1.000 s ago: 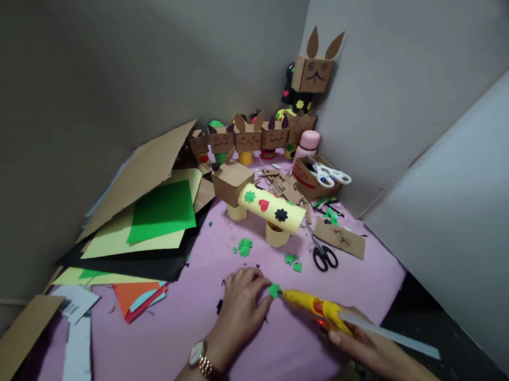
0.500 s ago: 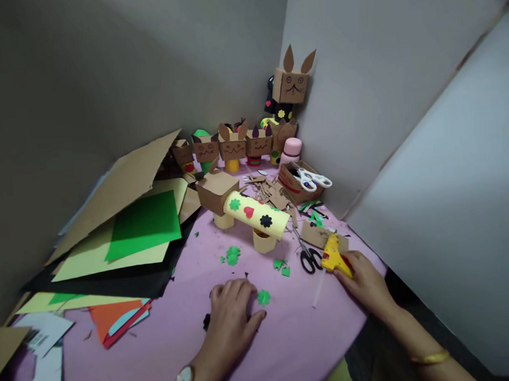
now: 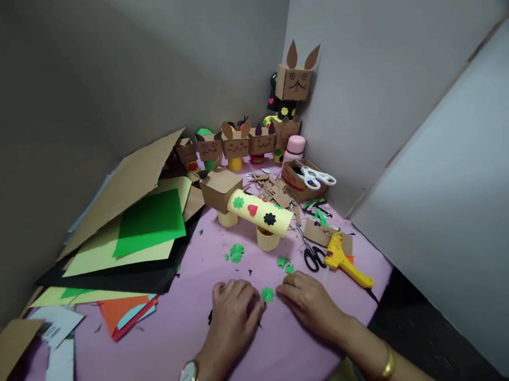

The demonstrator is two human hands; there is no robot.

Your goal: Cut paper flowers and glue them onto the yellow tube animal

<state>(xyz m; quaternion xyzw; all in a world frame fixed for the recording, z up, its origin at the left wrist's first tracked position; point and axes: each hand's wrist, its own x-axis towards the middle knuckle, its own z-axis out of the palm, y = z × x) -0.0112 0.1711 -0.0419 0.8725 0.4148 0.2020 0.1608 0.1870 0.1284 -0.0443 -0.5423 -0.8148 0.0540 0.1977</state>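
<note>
A small green paper flower lies on the purple tablecloth between my two hands. My left hand rests on the cloth with bent fingers, its thumb apart and at the flower's left edge; dark scraps show partly beside it. From the other side my right hand comes close, fingertips just right of the flower, holding nothing that I can see. The yellow hot glue gun lies at the table's right side. Beyond the hands stands a cardboard-headed animal with a yellow paper tube body, decorated with flowers and a heart.
Black-handled scissors lie beside the glue gun. Green scraps dot the cloth. Coloured sheets and cardboard are stacked at left. A small box with white-handled scissors, a pink bottle and several cardboard animals stand behind.
My right hand has let go of the glue gun, leaving it on the table, and has moved left to the green paper flower. My left hand stays about where it was.
</note>
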